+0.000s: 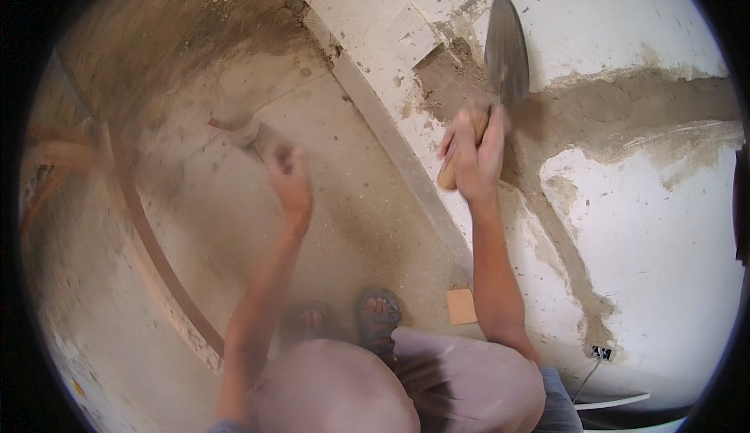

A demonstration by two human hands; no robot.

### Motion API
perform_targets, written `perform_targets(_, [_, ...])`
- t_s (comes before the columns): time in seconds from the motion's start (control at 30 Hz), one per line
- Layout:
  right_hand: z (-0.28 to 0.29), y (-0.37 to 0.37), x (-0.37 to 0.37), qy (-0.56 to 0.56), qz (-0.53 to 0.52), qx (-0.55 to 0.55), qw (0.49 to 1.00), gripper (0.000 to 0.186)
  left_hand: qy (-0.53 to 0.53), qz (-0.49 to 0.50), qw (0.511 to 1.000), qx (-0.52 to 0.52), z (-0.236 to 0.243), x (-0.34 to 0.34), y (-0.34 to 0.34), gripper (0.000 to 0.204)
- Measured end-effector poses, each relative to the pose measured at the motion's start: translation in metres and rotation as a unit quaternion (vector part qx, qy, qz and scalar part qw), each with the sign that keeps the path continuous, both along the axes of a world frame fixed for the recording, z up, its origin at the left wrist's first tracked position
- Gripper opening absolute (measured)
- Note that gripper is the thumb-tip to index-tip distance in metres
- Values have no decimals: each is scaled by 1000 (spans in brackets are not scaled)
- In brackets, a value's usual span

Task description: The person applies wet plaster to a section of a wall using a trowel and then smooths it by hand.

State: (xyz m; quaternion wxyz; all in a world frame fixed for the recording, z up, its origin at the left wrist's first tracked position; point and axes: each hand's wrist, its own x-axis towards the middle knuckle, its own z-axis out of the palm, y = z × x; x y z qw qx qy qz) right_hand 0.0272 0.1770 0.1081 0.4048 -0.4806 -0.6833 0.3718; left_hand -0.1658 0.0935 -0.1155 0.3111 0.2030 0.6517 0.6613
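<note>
My right hand [478,152] is closed round the wooden handle of a pointing trowel [508,50]. The trowel's grey metal blade points up and away, beside a white wall [641,199]. Near the blade, a rough patch of brown-grey mortar [449,81] fills a broken-out spot in the wall. My left hand [291,183] hangs over the floor, apart from the wall. Its fingers look curled but are smeared by motion, so what they hold, if anything, does not show. Beyond it lies a blurred pale object with a reddish end [238,130].
A wide band of grey mortar [641,109] crosses the wall, and a narrower strip [566,245] runs to a socket box [601,352] with a wire. A beige square piece [461,306] lies by the skirting [398,160]. Brown dirt [187,11] covers the far floor; a curved-looking wooden edge [148,230] stands left.
</note>
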Motion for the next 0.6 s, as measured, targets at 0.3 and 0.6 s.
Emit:
perform_targets(0.3, [-71,-36,-14,-57,-83,24,995,36,-183,-369,899,147,130,94,18,60])
perform_targets(0.6, [-58,-60,-33,-53,-94,-76,991,32,-212,-364,901,106,111,93,10,59])
